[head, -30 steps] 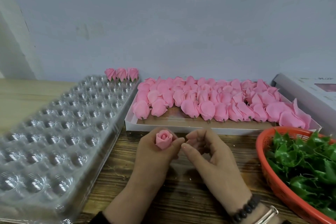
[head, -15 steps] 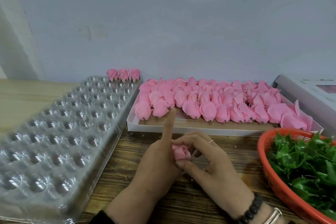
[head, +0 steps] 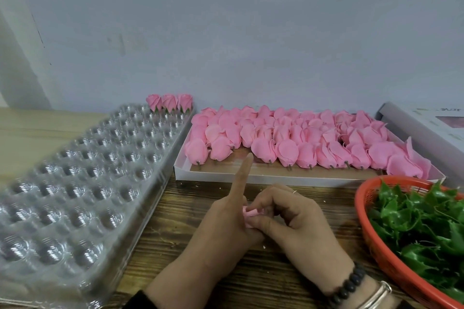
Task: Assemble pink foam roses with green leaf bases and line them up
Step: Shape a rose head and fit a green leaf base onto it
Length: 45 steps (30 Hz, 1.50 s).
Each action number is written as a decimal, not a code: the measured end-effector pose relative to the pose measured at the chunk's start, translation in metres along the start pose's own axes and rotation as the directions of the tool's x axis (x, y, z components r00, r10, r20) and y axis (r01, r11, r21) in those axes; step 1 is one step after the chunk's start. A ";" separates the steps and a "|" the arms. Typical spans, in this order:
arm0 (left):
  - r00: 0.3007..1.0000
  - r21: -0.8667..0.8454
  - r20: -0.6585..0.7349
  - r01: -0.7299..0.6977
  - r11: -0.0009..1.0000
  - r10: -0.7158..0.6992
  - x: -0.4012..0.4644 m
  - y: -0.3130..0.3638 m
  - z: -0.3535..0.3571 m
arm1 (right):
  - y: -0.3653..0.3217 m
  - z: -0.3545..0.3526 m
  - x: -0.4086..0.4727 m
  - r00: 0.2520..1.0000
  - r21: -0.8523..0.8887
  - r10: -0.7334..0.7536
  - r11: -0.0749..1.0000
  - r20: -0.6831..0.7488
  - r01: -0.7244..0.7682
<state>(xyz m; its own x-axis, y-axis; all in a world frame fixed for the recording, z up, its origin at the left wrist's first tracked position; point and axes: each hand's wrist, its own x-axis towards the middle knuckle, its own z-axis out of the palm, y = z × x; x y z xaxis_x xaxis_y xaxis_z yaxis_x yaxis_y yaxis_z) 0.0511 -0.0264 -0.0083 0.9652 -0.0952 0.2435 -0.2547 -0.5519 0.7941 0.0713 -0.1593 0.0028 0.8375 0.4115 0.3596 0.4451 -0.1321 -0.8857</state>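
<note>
Work is at an early stage, judging by the counts. Three finished roses (head: 169, 102) with green at their bases stand in a row at the far end of the clear tray (head: 75, 183), and every other cup in that tray shows bare plastic. To the right of it, the white box (head: 226, 174) holds rows of loose pink rose heads (head: 301, 138) lying on their sides, stems toward the near edge, with no leaves on them. At the right, the orange basket (head: 376, 253) is heaped with green leaf bases (head: 426, 221).

One rose (head: 250, 216) is in hand, low over the worktop (head: 160, 228) in front of the box. The left hand (head: 223, 231) holds it from the left with its index finger sticking straight up; the right hand (head: 296, 218) has its fingers (head: 261, 221) curled round it from the right. Only a sliver of pink shows between them. Whether a leaf base is already fitted to it cannot be told, since no green is visible there.

Left to do, as I judge it: finish this rose, set it beside the three, and repeat for the full box.
</note>
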 end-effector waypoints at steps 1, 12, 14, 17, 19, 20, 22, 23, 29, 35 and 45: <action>1.000 -0.027 -0.007 -0.012 1.000 0.012 0.000 -0.001 0.001 | 0.000 0.000 0.000 1.000 0.006 0.009 1.000 -0.006 -0.009; 0.984 0.006 -0.161 -0.076 0.997 0.076 -0.003 -0.001 -0.020 | 0.010 -0.009 0.004 0.970 0.249 0.154 0.963 -0.191 -0.104; 0.978 0.074 -0.154 -0.131 0.989 0.141 -0.004 0.000 -0.019 | 0.010 -0.009 0.005 0.969 0.255 0.152 0.962 -0.196 -0.099; 0.966 0.172 -0.149 -0.185 0.967 0.212 -0.004 0.003 -0.012 | 0.012 -0.008 0.004 0.969 0.226 0.150 0.968 -0.197 -0.104; 0.960 0.213 -0.161 -0.192 0.958 0.229 -0.004 0.006 -0.009 | 0.012 -0.008 0.004 0.969 0.216 0.150 0.971 -0.196 -0.107; 0.960 0.218 -0.163 -0.192 0.957 0.230 -0.004 0.007 -0.009 | 0.012 -0.008 0.004 0.969 0.208 0.152 0.972 -0.197 -0.110; 0.961 0.220 -0.158 -0.191 0.957 0.228 -0.004 0.007 -0.008 | 0.012 -0.007 0.003 0.970 0.190 0.152 0.975 -0.192 -0.116; 0.961 0.226 -0.156 -0.190 0.956 0.228 -0.004 0.007 -0.007 | 0.012 -0.007 0.003 0.971 0.179 0.149 0.977 -0.188 -0.115; 0.969 0.241 -0.136 -0.169 0.956 0.205 -0.004 0.010 -0.007 | 0.014 -0.006 0.004 0.973 0.097 0.131 0.989 -0.192 -0.114; 0.969 0.255 -0.141 -0.163 0.953 0.203 -0.004 0.014 -0.002 | 0.013 -0.005 0.003 0.971 0.097 0.129 0.989 -0.199 -0.112; 0.933 0.376 -0.180 -0.227 0.898 0.311 -0.004 0.013 0.002 | 0.010 -0.004 0.003 0.976 0.105 0.096 0.992 -0.197 -0.077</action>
<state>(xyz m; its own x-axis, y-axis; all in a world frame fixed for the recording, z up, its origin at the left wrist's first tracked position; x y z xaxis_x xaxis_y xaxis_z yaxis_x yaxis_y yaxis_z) 0.0445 -0.0349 -0.0002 0.8108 -0.1114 0.5746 -0.4259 -0.7857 0.4487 0.0792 -0.1631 -0.0038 0.9226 0.2106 0.3233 0.3438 -0.0682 -0.9366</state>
